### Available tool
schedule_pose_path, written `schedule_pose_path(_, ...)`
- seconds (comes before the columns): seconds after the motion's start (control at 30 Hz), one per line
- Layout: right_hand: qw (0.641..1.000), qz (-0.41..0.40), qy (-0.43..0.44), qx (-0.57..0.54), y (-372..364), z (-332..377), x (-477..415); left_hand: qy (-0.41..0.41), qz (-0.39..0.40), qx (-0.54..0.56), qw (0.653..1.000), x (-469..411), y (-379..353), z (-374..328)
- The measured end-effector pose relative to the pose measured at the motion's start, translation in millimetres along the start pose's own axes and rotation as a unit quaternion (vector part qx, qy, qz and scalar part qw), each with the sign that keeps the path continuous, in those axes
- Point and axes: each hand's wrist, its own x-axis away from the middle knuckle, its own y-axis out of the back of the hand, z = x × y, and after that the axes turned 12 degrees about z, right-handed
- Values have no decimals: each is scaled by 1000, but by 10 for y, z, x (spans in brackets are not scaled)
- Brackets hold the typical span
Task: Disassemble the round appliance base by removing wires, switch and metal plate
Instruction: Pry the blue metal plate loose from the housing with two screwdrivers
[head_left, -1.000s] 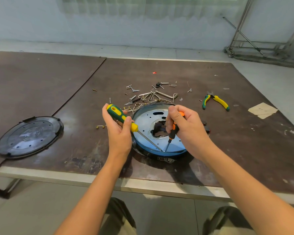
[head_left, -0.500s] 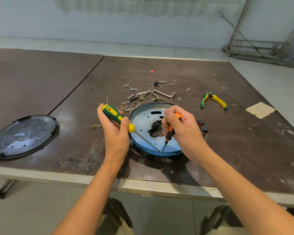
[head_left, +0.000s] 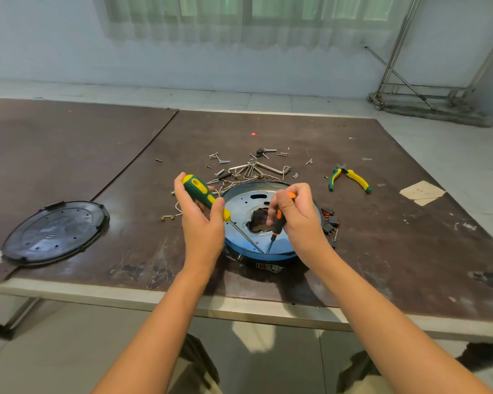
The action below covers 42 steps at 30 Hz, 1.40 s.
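Round appliance base (head_left: 285, 256) near the front edge of the table (head_left: 396, 251), its metal plate (head_left: 241, 204) facing up with a ragged central hole. The left hand (head_left: 202, 226) grips the green-and-yellow screwdriver (head_left: 201, 193), fingers curled round its handle, while the right hand (head_left: 300, 220) pinches the smaller orange-and-black screwdriver (head_left: 278, 221); both tips meet at the plate's near rim. Loose screws and hex keys (head_left: 254, 167) lie just behind the base, pliers (head_left: 350, 179) to its right, a black round cover (head_left: 56, 233) well apart at left
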Motion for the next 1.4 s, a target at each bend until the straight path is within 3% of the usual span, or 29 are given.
schedule_pose_path(0.43,1000,1,0,-12,32,-34,-65,-28,-2,-7,1000,41,64,100)
schedule_pose_path(0.83,998,6,59,-32,26,-1,77,-81,21,7,996,-181,-94,539)
schedule_pose_path(1.17,994,-4,103,-23,176,-114,202,-14,2,57,998,-190,2,499)
schedule_pose_path(1.4,994,-25,105,-30,280,-109,194,-58,28,-1,998,-222,3,489)
